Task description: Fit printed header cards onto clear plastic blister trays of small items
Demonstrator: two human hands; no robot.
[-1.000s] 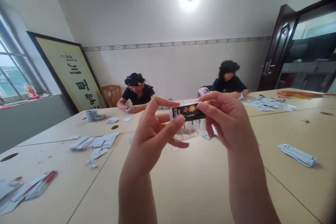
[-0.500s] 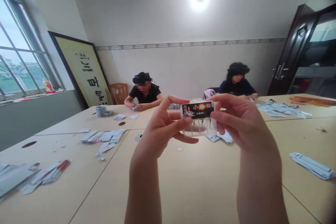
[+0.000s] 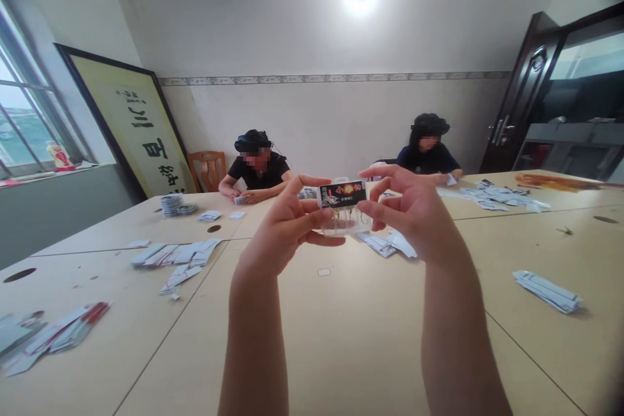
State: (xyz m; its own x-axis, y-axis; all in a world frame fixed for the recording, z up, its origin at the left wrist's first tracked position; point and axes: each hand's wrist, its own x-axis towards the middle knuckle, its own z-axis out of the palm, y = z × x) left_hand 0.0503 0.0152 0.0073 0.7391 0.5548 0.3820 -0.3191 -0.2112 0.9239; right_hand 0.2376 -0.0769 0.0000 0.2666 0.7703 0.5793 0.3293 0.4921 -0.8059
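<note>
Above the middle of the table I hold up a small clear plastic box [image 3: 336,226] with a black label [image 3: 348,195] bearing red, orange and white print. Thin metal pieces show in its clear part, too small to make out. My left hand [image 3: 287,221] grips the box's left end, thumb on the front, index finger along the top and another finger below. At the right end is my right hand [image 3: 412,205]; its thumb presses the lower right corner of the label, and its index finger is bent near the upper corner.
The table [image 3: 312,351] bears stacks of round items [image 3: 170,205], paper strips [image 3: 178,253], a bundle of strips [image 3: 546,291] and loose cards [image 3: 497,196]. Two people in black caps, one left [image 3: 258,172], one right [image 3: 429,153], sit across, hands on small items.
My view has turned a little to the right, so the room slides left. My right index finger has lifted off the label's upper corner; the box stays held up.
</note>
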